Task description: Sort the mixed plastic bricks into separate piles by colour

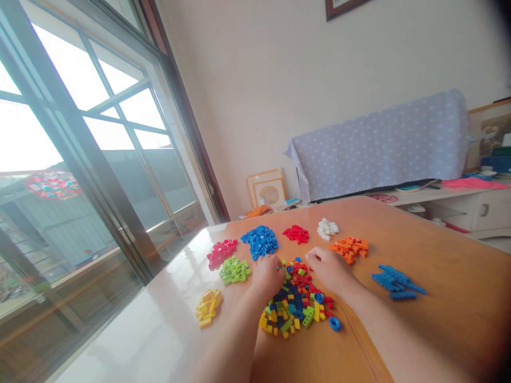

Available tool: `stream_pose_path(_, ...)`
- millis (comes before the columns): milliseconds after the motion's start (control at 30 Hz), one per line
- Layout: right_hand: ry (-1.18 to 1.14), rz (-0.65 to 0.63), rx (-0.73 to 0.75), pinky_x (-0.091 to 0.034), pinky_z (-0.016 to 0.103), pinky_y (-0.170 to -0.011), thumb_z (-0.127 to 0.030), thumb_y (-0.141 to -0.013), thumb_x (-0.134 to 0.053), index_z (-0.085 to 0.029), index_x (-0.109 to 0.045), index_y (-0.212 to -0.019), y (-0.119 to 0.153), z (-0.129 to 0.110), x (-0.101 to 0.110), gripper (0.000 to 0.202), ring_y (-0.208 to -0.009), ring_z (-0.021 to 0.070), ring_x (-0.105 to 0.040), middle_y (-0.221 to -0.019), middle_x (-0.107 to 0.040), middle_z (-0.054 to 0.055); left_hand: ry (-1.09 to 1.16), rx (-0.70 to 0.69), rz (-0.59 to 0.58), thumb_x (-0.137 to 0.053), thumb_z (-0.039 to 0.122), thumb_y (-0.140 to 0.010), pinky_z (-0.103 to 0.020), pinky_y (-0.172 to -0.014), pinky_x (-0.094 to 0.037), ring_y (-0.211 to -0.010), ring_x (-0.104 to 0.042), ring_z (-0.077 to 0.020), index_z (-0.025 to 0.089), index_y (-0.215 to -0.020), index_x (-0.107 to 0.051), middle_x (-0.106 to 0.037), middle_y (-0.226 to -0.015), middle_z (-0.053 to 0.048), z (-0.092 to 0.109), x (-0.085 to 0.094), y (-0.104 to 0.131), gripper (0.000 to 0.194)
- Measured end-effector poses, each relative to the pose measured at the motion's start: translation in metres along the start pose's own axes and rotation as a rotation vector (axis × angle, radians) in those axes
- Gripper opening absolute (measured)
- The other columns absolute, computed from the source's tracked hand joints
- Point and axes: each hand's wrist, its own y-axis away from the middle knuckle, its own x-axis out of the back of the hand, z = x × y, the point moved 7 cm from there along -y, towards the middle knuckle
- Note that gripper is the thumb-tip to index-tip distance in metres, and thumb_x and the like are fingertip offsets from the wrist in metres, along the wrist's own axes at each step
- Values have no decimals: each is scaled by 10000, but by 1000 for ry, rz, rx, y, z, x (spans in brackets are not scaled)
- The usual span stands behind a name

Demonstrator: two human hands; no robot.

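Observation:
My left hand (269, 275) is curled at the left edge of a mixed pile of bricks (297, 306), with its fingers closed; what they hold, if anything, is hidden. Over the pile's upper right edge, my right hand (325, 266) has its fingers pinched together beside red bricks, and I cannot make out anything between them. Around the mixed pile lie single-colour heaps: blue (260, 242), red (296, 234), white (328, 228), orange (349, 249), pink (222, 252), lime green (234, 270), yellow (209, 307) and long blue pieces (398, 282).
The wooden table (451, 298) extends to both sides. A blue wheel-like piece (334, 323) lies at the pile's lower right. Beyond the table stand a cloth-covered object (379, 146), a white cabinet (493, 210) and framed pictures (268, 191). A window (131, 127) is at the left.

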Motion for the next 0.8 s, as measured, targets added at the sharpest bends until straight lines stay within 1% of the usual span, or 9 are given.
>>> stream_pose_path(67,-4,-7,6,-261,247,-559,-424,-905,-423,-202,-544,-642,0,0,-1,365,-606,142,-512,-585,-579,-5,12,16,21,-567,247,-828,-328,-877,-412,-1039,-587,-258,220,-1013,-688,-698,-1041,-92,-9,6,3,222)
stream_pose_path(133,-9,-10,16,-266,246,-562,-423,-906,-422,-200,-550,-647,0,-1,-2,365,-608,141,-512,-595,-584,-3,20,61,46,-561,267,-842,-344,-897,-403,-1051,-591,-255,244,-1020,-678,-704,-1055,-71,-24,15,6,214)
stream_pose_path(267,-9,-20,27,-257,246,-554,-427,-912,-418,-200,-542,-646,-1,-1,-5,371,-592,136,-500,-582,-560,-12,-19,197,86,-556,306,-850,-401,-933,-390,-1052,-607,-264,281,-998,-672,-723,-1031,-41,-65,34,10,189)
stream_pose_path(400,-8,-29,28,-254,247,-555,-430,-913,-417,-201,-529,-643,-1,-2,-6,371,-587,134,-494,-579,-551,-14,-73,322,104,-539,277,-835,-439,-965,-376,-1092,-607,-266,308,-997,-675,-720,-1092,-18,-110,52,13,213)
stream_pose_path(467,-5,-26,26,-257,248,-560,-428,-914,-414,-201,-528,-640,-2,-2,-6,374,-591,136,-496,-579,-552,-12,-83,408,101,-516,306,-852,-468,-974,-366,-1098,-610,-273,328,-1014,-678,-726,-1076,-11,-133,59,16,231)
stream_pose_path(567,4,-24,19,-255,249,-561,-430,-915,-411,-202,-532,-636,-1,-1,-7,380,-593,139,-496,-573,-551,-10,-82,496,69,-506,321,-852,-491,-978,-364,-1096,-619,-281,342,-1011,-688,-730,-1068,-11,-159,62,20,243)
stream_pose_path(667,3,-33,20,-251,251,-559,-435,-915,-414,-203,-557,-655,0,0,-8,377,-593,139,-496,-583,-566,-9,-84,530,56,-494,310,-850,-513,-968,-373,-1108,-618,-300,346,-1017,-699,-730,-1081,-29,-174,60,25,267)
stream_pose_path(733,-2,-35,27,-254,251,-562,-434,-916,-417,-203,-573,-669,0,0,-9,372,-599,138,-499,-598,-581,-7,-78,531,70,-476,308,-864,-515,-967,-379,-1127,-610,-305,349,-1048,-697,-725,-1107,-39,-178,59,27,291)
stream_pose_path(800,-5,-33,32,-259,252,-567,-432,-916,-418,-203,-580,-676,0,1,-9,369,-603,137,-503,-604,-590,-8,-61,527,87,-462,308,-879,-509,-973,-382,-1128,-610,-302,349,-1069,-695,-725,-1117,-42,-177,59,29,303)
